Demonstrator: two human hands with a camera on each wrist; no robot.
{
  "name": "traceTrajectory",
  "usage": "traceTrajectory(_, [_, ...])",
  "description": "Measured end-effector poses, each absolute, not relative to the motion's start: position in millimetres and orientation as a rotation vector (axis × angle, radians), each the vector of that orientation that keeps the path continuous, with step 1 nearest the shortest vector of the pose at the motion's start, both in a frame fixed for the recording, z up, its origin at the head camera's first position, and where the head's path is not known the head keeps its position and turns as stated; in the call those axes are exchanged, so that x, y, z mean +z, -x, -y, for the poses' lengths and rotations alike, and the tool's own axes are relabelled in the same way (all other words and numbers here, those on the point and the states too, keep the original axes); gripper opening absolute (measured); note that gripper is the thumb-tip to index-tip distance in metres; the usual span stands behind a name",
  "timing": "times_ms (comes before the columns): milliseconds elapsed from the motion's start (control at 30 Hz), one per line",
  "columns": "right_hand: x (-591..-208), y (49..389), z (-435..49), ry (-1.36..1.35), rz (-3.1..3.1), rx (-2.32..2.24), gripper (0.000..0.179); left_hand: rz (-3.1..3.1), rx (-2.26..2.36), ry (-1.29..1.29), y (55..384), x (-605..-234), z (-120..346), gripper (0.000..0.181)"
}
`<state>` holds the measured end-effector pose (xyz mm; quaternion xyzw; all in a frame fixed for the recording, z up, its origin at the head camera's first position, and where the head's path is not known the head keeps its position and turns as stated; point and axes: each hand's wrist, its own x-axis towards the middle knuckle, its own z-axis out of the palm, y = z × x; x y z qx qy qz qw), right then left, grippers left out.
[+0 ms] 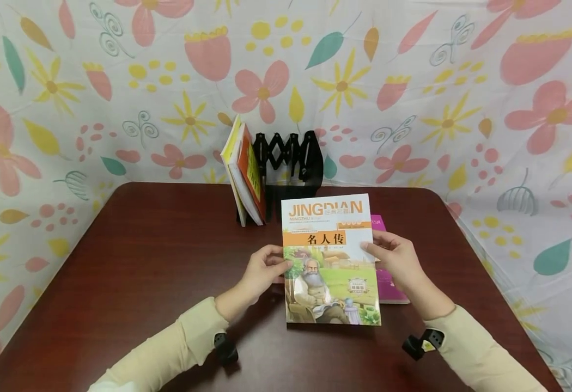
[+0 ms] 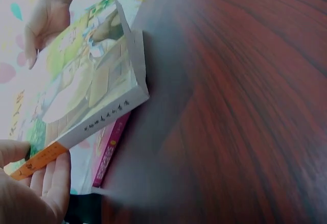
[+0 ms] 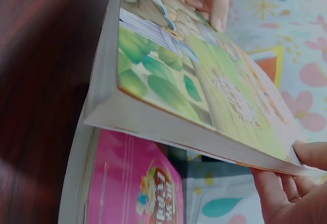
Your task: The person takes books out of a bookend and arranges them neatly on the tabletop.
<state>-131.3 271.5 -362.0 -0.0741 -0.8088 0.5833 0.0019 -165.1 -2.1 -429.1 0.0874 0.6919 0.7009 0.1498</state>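
Both hands hold a paperback book (image 1: 330, 272) by its two side edges, cover up, with an old bearded man on the front. My left hand (image 1: 265, 268) pinches the spine side, thumb on the cover and fingers underneath, as the left wrist view shows. At the opposite edge my right hand (image 1: 397, 255) grips the same way, thumb on top. The book is raised over a pink book (image 3: 135, 178), which is largely hidden beneath it. Its pink cover and pale page edges show in the right wrist view.
A black folding book stand (image 1: 291, 158) is at the back of the dark wooden table (image 1: 144, 261). Several books (image 1: 247, 174) lean in its left side. A flower-print cloth (image 1: 261, 71) hangs behind and around the table.
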Motion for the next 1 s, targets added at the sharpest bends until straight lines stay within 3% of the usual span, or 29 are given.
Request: traceTrajectory(1000, [-383,157,-326,0.399,2.703,1.650,0.053,-1.763,2.110,-0.136,173,-453,-59,0.039])
